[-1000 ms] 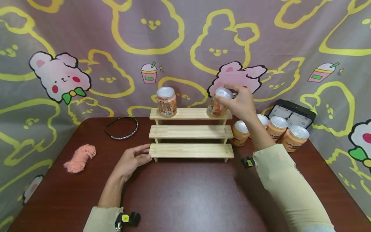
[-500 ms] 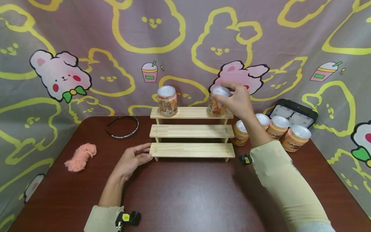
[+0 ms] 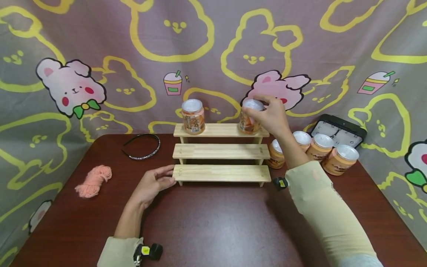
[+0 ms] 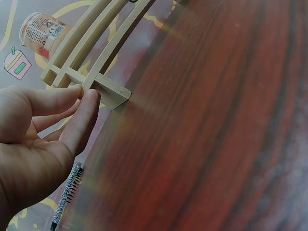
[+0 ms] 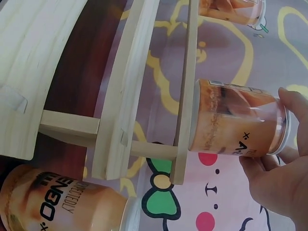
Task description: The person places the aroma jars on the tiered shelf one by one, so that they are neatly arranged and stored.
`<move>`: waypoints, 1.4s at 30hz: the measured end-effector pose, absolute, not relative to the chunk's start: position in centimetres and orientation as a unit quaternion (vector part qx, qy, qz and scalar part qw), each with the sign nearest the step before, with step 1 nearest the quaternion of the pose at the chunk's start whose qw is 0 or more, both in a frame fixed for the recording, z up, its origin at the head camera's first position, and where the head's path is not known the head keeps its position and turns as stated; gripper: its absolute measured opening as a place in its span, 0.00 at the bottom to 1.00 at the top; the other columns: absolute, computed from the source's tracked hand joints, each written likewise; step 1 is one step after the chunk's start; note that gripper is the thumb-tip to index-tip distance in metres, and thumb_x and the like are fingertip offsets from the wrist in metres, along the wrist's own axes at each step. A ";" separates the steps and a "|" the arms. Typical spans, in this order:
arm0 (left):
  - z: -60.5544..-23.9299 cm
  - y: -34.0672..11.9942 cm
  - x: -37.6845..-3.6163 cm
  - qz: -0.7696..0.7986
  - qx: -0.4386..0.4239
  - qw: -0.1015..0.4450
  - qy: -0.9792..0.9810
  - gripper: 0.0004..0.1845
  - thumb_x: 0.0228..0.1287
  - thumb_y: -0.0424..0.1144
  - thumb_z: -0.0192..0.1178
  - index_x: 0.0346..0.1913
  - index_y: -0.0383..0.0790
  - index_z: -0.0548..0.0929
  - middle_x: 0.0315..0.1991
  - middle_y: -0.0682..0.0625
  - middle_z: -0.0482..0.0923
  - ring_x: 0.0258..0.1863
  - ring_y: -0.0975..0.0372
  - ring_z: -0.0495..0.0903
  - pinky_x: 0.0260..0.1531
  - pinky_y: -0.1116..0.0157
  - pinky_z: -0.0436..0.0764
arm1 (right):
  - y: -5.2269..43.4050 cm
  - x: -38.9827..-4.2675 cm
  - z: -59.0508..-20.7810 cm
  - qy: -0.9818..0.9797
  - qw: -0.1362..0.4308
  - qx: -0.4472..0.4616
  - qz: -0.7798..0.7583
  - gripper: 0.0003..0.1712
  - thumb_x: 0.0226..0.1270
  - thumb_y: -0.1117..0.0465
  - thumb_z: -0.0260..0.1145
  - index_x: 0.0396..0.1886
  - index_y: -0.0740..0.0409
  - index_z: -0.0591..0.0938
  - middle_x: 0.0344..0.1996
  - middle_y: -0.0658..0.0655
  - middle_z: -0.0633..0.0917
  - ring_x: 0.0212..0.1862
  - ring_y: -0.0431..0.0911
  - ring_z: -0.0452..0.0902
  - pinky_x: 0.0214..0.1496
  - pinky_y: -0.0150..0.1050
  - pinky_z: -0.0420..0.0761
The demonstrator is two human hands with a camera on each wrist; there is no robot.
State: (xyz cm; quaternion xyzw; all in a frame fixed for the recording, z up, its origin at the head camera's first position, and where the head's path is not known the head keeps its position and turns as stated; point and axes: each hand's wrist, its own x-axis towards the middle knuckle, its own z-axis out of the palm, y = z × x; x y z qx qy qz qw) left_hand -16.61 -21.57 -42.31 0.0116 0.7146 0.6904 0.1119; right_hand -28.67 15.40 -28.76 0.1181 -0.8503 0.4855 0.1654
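A three-tier wooden display rack (image 3: 221,173) stands on the table. My left hand (image 3: 151,186) pinches the left end of its lowest shelf; in the left wrist view the thumb and a finger (image 4: 85,113) meet at the shelf's corner. At the right end of the top shelf, my right hand (image 3: 271,115) grips an orange-labelled can (image 3: 247,123) near its silver top rim. The right wrist view shows this can (image 5: 236,120) with its base against the shelf and fingers around the upper end. A second such can (image 3: 193,120) stands upright at the top shelf's left end.
Several more cans (image 3: 337,163) stand on the table right of the rack, partly behind my right arm. A black-framed clock (image 3: 340,130) leans behind them. Leftward lie a black sparkly headband (image 3: 141,157) and a pink yarn skein (image 3: 93,181). A patterned curtain (image 3: 213,44) hangs behind.
My right hand and its can have moved slightly left along the top shelf, and the can has gone from tilted to nearly upright. My left hand keeps its place on the rack.
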 end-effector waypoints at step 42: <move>-42.6 -21.6 -16.7 0.684 0.012 0.112 0.721 0.28 0.70 0.19 0.54 0.72 0.21 0.64 0.62 0.26 0.70 0.46 0.67 0.82 0.53 0.68 0.83 | 20.0 -25.7 -30.9 -0.832 0.131 0.117 0.525 0.40 0.64 0.54 0.76 0.70 0.67 0.73 0.67 0.65 0.75 0.69 0.54 0.70 0.73 0.44 0.71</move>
